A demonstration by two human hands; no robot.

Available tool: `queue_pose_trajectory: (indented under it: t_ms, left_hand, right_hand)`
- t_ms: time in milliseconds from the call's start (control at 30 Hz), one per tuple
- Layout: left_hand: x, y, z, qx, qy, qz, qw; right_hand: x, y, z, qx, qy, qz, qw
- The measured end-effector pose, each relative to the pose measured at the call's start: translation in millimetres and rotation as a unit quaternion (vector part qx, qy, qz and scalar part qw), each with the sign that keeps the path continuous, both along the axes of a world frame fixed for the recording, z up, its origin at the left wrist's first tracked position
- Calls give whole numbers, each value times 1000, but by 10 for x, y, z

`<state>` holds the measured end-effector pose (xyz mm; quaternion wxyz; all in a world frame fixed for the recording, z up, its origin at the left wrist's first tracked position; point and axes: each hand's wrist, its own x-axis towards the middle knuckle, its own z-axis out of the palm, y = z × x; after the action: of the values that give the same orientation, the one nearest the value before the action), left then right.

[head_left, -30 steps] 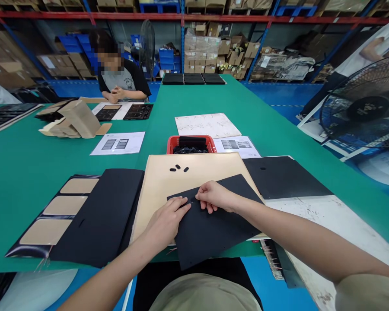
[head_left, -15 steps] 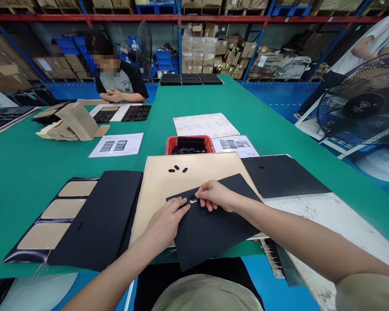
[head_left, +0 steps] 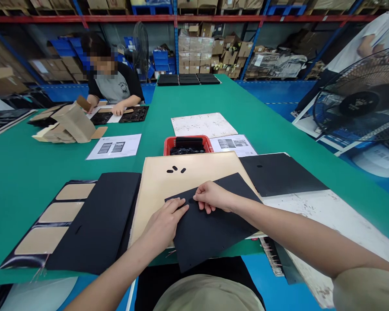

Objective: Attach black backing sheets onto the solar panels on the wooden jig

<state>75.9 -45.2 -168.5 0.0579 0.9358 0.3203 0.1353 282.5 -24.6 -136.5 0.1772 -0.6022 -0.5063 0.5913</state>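
A black sheet (head_left: 214, 229) lies at a slant on the beige board (head_left: 155, 181) in front of me, its near corner reaching past the board's edge. My left hand (head_left: 164, 220) rests on its left side, fingers stretched out and lying flat. On the sheet, between my hands, is a small black oval piece (head_left: 191, 200). The closed thumb and fingers of my right hand (head_left: 210, 196) pinch at the oval's right end; their tips partly hide it. Several loose black ovals (head_left: 175, 168) sit farther up the board.
Behind the board stands a red basket (head_left: 166, 147) of black parts. Stacked black sheets (head_left: 94, 220) lie left, another black sheet (head_left: 278, 175) right. Printed pages (head_left: 115, 146) are on the green table. A co-worker (head_left: 116, 84) sits across at left; a fan (head_left: 359, 103) stands right.
The white patch beside my right fingertips is now covered by the black oval. My hands have hardly moved. The co-worker's hands have come apart and reached down to the parts on the table.
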Motion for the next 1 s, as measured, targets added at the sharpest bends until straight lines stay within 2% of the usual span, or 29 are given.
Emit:
queue_pose_trajectory:
  t_ms: [400, 700, 833, 1000]
  left_hand:
    - [23, 45, 7, -2, 14, 15, 1000]
    - [33, 50, -83, 39, 54, 13, 998]
    - [42, 29, -69, 57, 70, 5, 996]
    - [32, 14, -44, 25, 60, 7, 998]
  right_hand:
    - [10, -9, -6, 10, -7, 5, 1000]
    - [-8, -16, -62, 26, -4, 1, 1000]
    - [45, -32, -48, 31, 7, -17, 999]
    - [233, -87, -1, 40, 19, -63, 997]
